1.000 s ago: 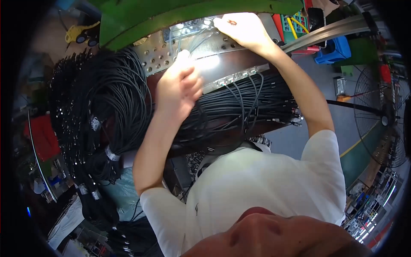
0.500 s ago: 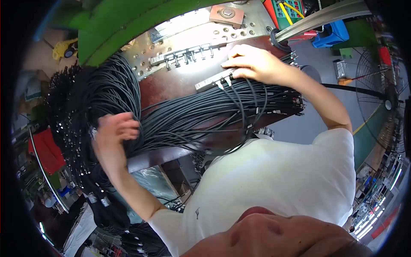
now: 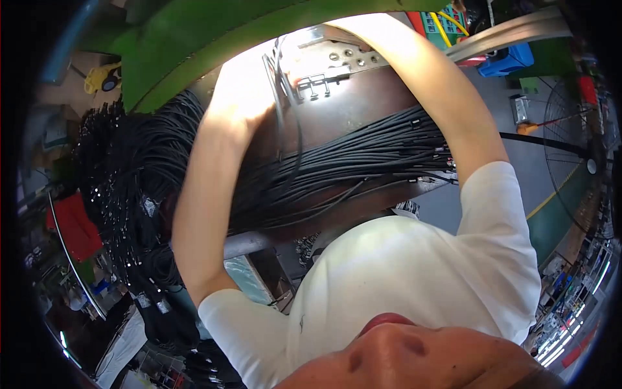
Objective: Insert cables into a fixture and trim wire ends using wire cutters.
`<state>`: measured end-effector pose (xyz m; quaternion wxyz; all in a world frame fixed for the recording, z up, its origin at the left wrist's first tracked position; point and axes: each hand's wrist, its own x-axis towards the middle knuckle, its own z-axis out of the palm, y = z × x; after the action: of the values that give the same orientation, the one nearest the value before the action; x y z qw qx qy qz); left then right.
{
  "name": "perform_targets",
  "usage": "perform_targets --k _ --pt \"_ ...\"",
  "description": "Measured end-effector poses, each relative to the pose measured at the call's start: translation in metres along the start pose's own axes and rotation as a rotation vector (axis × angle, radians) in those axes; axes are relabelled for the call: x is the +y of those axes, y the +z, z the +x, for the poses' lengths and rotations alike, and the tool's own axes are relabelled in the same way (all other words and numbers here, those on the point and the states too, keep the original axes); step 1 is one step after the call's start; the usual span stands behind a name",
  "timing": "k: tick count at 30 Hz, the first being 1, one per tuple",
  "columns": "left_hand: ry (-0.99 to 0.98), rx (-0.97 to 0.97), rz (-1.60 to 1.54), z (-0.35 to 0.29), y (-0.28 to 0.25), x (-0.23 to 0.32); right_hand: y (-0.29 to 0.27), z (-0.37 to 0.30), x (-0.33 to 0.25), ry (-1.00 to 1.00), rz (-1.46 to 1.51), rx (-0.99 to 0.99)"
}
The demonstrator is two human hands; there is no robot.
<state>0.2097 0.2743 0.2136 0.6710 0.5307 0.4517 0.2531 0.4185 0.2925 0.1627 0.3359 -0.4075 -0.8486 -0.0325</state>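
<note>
My left hand (image 3: 249, 81) reaches up to the lit metal plate, below the edge of a green machine part (image 3: 207, 45). Glare washes out its fingers, so what they hold, if anything, is unclear. Thin black cables (image 3: 288, 110) hang down beside it, from the bright area. My right forearm (image 3: 427, 71) runs up behind the green edge, which hides my right hand. Between the arms lies a metal strip with black clips (image 3: 317, 87), partly covered by my left hand. Below it a thick bundle of black cables (image 3: 350, 159) stretches across the brown work surface (image 3: 337, 123).
More black cables with shiny ends (image 3: 120, 214) hang in a large mass at the left. A metal rail (image 3: 512, 32) and a blue bin (image 3: 508, 59) are at the upper right. Farther right stands a wire-caged fan (image 3: 570, 129).
Both hands have moved up toward the green machine part. The slim metal block that lay under my right hand has left its place above the bundle, and cables now hang by my left hand.
</note>
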Motion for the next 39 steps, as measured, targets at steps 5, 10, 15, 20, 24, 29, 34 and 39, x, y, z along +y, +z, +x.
perform_targets --k 5,10,15,20,24,29,34,39 --pt "-0.162 -0.417 -1.049 0.048 -0.043 -0.044 -0.015 -0.02 0.017 0.043 0.013 0.005" --pt "0.018 -0.283 -0.539 0.06 -0.045 -0.05 0.002 0.0 0.024 0.091 0.001 -0.003" --pt "-0.063 -0.319 -0.733 0.049 -0.041 -0.041 0.003 0.003 0.017 0.141 0.006 -0.005" --pt "-0.098 -0.22 -0.735 0.033 -0.043 -0.032 -0.002 -0.001 -0.009 0.174 0.027 0.003" --pt "0.043 -0.048 0.004 0.034 -0.04 -0.025 -0.006 -0.001 -0.01 0.205 0.037 0.003" --pt "0.686 0.355 1.141 0.033 -0.069 -0.022 -0.02 -0.021 -0.026 0.253 0.021 -0.009" --pt "1.084 0.346 1.63 0.049 -0.081 -0.044 -0.011 -0.002 -0.055 0.273 0.076 -0.052" --pt "1.17 0.393 1.562 0.055 -0.069 -0.048 -0.003 0.002 -0.05 0.304 0.073 -0.077"
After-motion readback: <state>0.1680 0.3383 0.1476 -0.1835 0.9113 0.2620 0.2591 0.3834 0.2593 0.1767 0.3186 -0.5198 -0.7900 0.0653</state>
